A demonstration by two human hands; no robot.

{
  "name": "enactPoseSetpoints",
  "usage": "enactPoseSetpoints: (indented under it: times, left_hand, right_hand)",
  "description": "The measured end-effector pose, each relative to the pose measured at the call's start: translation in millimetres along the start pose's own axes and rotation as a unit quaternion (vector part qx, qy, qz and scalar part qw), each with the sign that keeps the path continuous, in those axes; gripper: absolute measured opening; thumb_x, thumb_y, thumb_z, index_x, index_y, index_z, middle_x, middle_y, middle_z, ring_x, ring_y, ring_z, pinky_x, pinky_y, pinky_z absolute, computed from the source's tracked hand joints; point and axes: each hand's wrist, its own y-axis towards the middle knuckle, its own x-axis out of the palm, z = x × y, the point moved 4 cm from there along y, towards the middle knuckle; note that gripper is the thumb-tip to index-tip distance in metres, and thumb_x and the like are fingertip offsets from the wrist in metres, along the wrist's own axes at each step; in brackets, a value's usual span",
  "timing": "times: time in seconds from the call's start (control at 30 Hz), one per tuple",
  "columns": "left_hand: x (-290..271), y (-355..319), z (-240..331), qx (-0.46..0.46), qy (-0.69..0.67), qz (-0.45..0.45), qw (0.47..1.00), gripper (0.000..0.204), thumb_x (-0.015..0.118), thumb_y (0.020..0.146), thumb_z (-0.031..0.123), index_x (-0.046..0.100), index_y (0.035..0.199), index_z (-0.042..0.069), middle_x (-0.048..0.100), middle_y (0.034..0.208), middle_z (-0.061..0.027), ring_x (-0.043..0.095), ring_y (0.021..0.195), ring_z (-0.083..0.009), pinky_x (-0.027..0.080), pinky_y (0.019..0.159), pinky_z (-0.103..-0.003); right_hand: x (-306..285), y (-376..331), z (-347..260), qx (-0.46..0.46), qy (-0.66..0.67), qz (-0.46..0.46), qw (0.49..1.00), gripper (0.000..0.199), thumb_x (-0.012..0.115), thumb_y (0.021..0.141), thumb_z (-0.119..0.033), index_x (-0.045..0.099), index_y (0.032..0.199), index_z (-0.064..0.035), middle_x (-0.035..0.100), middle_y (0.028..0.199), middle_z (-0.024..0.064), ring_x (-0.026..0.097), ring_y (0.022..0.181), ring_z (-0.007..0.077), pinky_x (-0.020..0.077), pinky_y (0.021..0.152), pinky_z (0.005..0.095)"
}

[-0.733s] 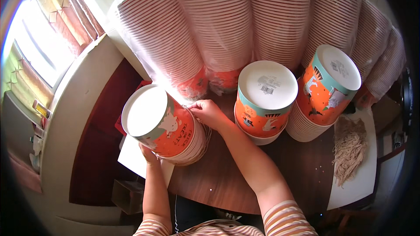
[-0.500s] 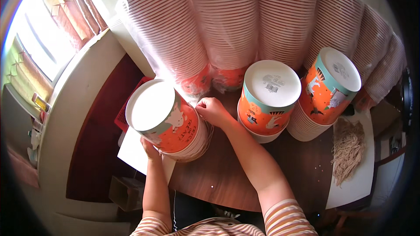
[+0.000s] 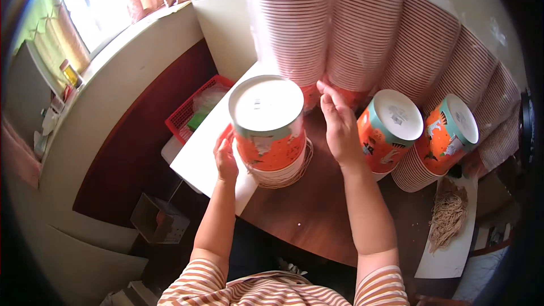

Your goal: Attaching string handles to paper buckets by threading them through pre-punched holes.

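An upside-down stack of orange paper buckets with teal bands and white bases stands in front of me, over the table's left part. My left hand touches its left side, fingers spread along the wall rather than wrapped round it. To the right of the stack, my right hand is raised with fingers stretched out and nothing visible in it. A loop of thin tan cord or rattan shows round the stack's lower right edge. Two similar stacks, a nearer one and a farther-right one, also stand upside down.
Tall plastic-wrapped columns of nested buckets line the back. A bundle of tan strands lies on a white sheet at right. Left of the stack are a white board and a red basket. A cardboard box sits lower.
My right hand has come off the stack's right side and opened. The left hand has moved up along its left side. The stack stands more upright, and the view has shifted left.
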Motion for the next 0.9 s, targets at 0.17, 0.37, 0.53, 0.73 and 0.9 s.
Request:
enactPoseSetpoints:
  times: [0.17, 0.37, 0.53, 0.73, 0.9]
  left_hand:
    - [10.0, -20.5, 32.7, -0.02, 0.153, -0.145, 0.977, 0.066, 0.048, 0.092, 0.038, 0.032, 0.148, 0.007, 0.033, 0.15, -0.0148, 0.03, 0.139, -0.0287, 0.019, 0.115, -0.046]
    - [9.7, -40.1, 25.3, 0.003, 0.202, -0.178, 0.963, 0.071, 0.056, 0.093, 0.03, 0.022, 0.15, 0.004, 0.029, 0.151, -0.0188, 0.024, 0.142, -0.0312, 0.019, 0.115, -0.041]
    - [13.4, -45.3, 23.7, -0.023, 0.213, -0.183, 0.959, 0.071, 0.053, 0.096, 0.035, 0.017, 0.152, 0.012, 0.018, 0.156, -0.0143, 0.017, 0.144, -0.0288, 0.018, 0.115, -0.05]
    - [10.9, -48.8, 15.4, -0.001, 0.114, -0.147, 0.982, 0.063, 0.053, 0.097, 0.027, 0.026, 0.148, 0.003, 0.032, 0.148, -0.0196, 0.026, 0.141, -0.0306, 0.02, 0.115, -0.04]
    - [5.1, -49.3, 7.4, 0.014, 0.145, -0.147, 0.978, 0.061, 0.052, 0.097, 0.025, 0.027, 0.148, 0.003, 0.033, 0.148, -0.0191, 0.027, 0.14, -0.0305, 0.02, 0.115, -0.04]
  right_hand:
    - [18.4, -19.2, -66.5, -0.155, -0.182, -0.071, 0.968, 0.056, 0.049, 0.097, -0.042, 0.05, 0.132, 0.002, 0.042, 0.136, 0.0327, 0.04, 0.128, 0.045, 0.0308, 0.108, 0.048]
    - [39.6, -27.5, -43.5, -0.201, -0.271, -0.078, 0.938, 0.039, 0.06, 0.093, -0.029, 0.06, 0.119, 0.0006, 0.042, 0.137, 0.0327, 0.048, 0.122, 0.0436, 0.0407, 0.102, 0.0439]
    - [34.5, -21.1, -29.2, -0.165, -0.165, -0.099, 0.967, 0.035, 0.058, 0.095, -0.029, 0.064, 0.114, -0.0006, 0.042, 0.138, 0.0301, 0.043, 0.129, 0.0396, 0.0363, 0.106, 0.0425]
    - [37.7, -18.1, -28.2, -0.149, -0.17, -0.124, 0.966, 0.038, 0.054, 0.096, -0.034, 0.063, 0.117, -0.0032, 0.041, 0.142, 0.0258, 0.036, 0.135, 0.0374, 0.031, 0.11, 0.0419]
    - [38.8, -17.8, -28.1, -0.157, -0.179, -0.139, 0.961, 0.039, 0.053, 0.097, -0.035, 0.061, 0.12, -0.0041, 0.039, 0.143, 0.0256, 0.035, 0.136, 0.0368, 0.0306, 0.11, 0.0422]
